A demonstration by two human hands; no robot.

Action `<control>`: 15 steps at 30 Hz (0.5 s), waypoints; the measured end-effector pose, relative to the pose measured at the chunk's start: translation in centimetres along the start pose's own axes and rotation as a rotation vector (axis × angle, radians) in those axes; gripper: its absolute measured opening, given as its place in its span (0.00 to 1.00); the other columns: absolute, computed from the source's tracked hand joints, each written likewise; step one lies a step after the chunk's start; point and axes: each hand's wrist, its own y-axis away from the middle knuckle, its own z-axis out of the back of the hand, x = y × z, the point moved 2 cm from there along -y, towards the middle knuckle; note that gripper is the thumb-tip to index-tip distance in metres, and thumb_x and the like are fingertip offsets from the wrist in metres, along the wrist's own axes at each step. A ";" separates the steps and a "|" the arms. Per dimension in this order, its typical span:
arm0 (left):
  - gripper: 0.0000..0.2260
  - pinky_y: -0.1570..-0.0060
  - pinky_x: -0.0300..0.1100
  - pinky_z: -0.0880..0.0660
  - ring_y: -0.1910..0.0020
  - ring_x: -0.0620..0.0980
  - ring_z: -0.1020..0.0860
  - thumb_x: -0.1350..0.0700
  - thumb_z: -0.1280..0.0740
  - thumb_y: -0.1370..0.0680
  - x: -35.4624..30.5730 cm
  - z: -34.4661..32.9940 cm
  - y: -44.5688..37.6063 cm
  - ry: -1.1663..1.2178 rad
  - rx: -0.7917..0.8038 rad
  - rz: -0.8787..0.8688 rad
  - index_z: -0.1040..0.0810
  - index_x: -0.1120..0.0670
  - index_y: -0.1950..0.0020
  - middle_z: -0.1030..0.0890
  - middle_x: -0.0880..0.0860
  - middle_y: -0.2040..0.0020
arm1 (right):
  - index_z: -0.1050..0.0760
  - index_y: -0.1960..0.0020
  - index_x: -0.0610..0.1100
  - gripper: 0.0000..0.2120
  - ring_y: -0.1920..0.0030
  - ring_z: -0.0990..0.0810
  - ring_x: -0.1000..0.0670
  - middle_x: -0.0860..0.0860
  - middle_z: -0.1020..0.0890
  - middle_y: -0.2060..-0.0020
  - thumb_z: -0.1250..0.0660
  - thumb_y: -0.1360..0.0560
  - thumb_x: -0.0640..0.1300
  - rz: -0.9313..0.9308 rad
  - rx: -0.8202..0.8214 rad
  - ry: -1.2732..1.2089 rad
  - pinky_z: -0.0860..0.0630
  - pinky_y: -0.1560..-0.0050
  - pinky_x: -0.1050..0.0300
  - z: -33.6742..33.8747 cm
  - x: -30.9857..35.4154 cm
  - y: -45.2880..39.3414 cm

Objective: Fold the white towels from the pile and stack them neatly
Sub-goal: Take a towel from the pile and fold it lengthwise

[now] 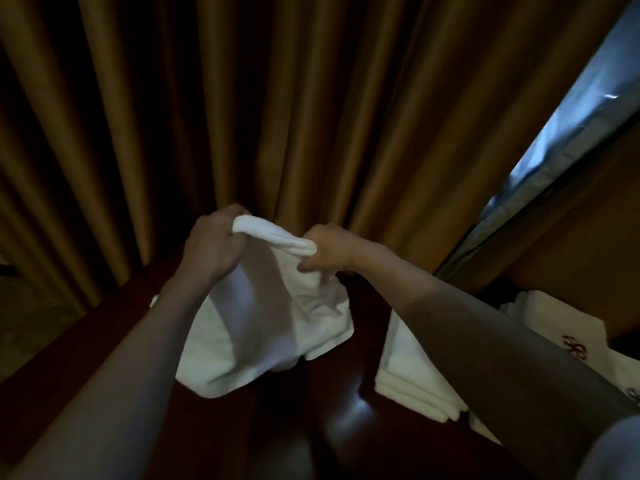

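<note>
Just both fists, left hand (211,245) and right hand (327,252), around white towel (263,320), folded stack (412,386) beside.

A white towel (263,327) hangs bunched from its raised top edge, its lower part draped and creased on the dark red desk (332,403). To its right lies a flat stack of folded white towels (412,382). Farther right, unfolded white towels with dark red embroidery (568,337) lie heaped.
</note>
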 end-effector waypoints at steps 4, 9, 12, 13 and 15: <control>0.12 0.49 0.52 0.22 0.50 0.53 0.20 0.49 0.26 0.28 -2.0 2.3 1.0 -0.125 0.014 -0.027 0.20 0.48 0.45 0.18 0.50 0.51 | 0.19 0.52 0.41 0.08 0.55 0.19 0.49 0.47 0.17 0.57 0.31 0.23 0.45 -0.017 -0.255 -0.211 0.27 0.59 0.58 2.7 0.8 2.9; 0.18 0.51 0.50 0.22 0.52 0.51 0.21 0.38 0.24 0.33 -3.1 4.4 3.8 -0.505 0.285 0.094 0.20 0.44 0.47 0.19 0.47 0.54 | 0.18 0.52 0.42 0.09 0.58 0.17 0.50 0.48 0.16 0.58 0.31 0.24 0.48 0.048 -0.363 -0.291 0.23 0.62 0.59 5.4 3.9 8.1; 0.06 0.58 0.45 0.24 0.56 0.49 0.20 0.44 0.28 0.26 -2.8 5.9 6.7 -0.301 0.208 0.107 0.19 0.45 0.55 0.18 0.49 0.56 | 0.19 0.55 0.43 0.09 0.60 0.18 0.52 0.49 0.17 0.60 0.30 0.25 0.49 0.069 -0.432 -0.292 0.25 0.66 0.63 6.3 5.2 11.8; 0.03 0.60 0.43 0.25 0.57 0.47 0.20 0.47 0.29 0.24 -2.9 6.6 7.9 -0.159 0.145 0.099 0.19 0.43 0.57 0.17 0.48 0.57 | 0.19 0.54 0.43 0.10 0.60 0.19 0.52 0.48 0.17 0.59 0.29 0.25 0.50 0.075 -0.446 -0.291 0.24 0.64 0.61 6.4 5.5 13.1; 0.07 0.62 0.40 0.25 0.59 0.43 0.21 0.53 0.31 0.22 -4.0 7.7 10.0 0.030 0.025 0.058 0.19 0.41 0.58 0.18 0.44 0.59 | 0.20 0.50 0.44 0.13 0.57 0.19 0.52 0.49 0.18 0.56 0.28 0.26 0.53 0.072 -0.442 -0.283 0.23 0.59 0.58 6.4 5.8 15.8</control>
